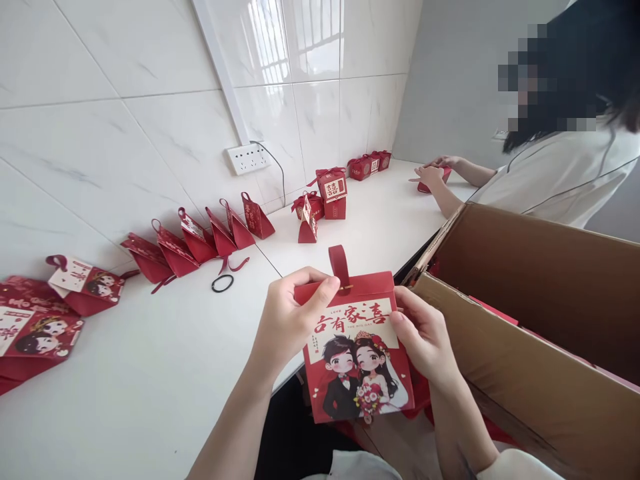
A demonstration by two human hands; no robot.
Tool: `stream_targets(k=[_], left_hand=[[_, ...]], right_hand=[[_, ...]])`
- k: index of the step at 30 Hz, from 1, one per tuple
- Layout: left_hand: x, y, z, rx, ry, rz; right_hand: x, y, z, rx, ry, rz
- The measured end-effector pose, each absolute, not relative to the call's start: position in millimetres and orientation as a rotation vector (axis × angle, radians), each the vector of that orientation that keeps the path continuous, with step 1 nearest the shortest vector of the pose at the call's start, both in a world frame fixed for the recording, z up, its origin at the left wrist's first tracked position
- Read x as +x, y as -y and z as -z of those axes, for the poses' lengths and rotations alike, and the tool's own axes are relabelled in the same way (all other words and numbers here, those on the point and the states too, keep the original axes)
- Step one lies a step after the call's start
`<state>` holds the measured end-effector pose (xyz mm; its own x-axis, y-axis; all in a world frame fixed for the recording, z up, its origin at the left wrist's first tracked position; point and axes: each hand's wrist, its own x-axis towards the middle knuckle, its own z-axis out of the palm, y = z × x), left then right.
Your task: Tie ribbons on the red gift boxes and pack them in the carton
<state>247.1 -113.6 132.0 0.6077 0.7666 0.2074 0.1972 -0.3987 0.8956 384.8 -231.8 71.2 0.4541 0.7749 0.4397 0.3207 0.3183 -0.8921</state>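
Holding a red, printed paper gift box [360,373] just left of the open brown cardboard carton [530,373]: pinching its top beside the red ribbon loop [339,263] with the closed fingers of the left hand [295,307], gripping its carton-side edge with the bent fingers and thumb of the right hand [423,333]. Lined up well left of the carton on the white worktop [150,360]: red triangular paper boxes [200,245].

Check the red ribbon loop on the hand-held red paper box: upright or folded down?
Upright: the ribbon loop rises above the paper box.
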Motion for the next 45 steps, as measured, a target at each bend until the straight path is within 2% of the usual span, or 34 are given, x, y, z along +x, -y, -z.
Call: stream_targets(k=[19,25,30,35,41,45], left_hand=[[232,109,-128,1.726,-0.702,-0.688],[227,110,-131,1.542,-0.545,-0.673],[224,107,-131,1.634,-0.669,-0.703],[219,101,-121,1.418,-0.436,-0.688],[226,103,-128,1.689,-0.723,-0.754],[228,101,-127,1.780,-0.725,-0.843]], right_hand=[[370,229,-76,-1.327,1.121,-0.307],[366,228,-76,-1.268,1.131,-0.334],[363,224,-75,-1.261,1.135,-0.346],[361,221,-74,-1.277,1.106,-0.399],[362,219,-74,-1.311,1.131,-0.363],[364,221,-72,-1.350,1.160,-0.380]])
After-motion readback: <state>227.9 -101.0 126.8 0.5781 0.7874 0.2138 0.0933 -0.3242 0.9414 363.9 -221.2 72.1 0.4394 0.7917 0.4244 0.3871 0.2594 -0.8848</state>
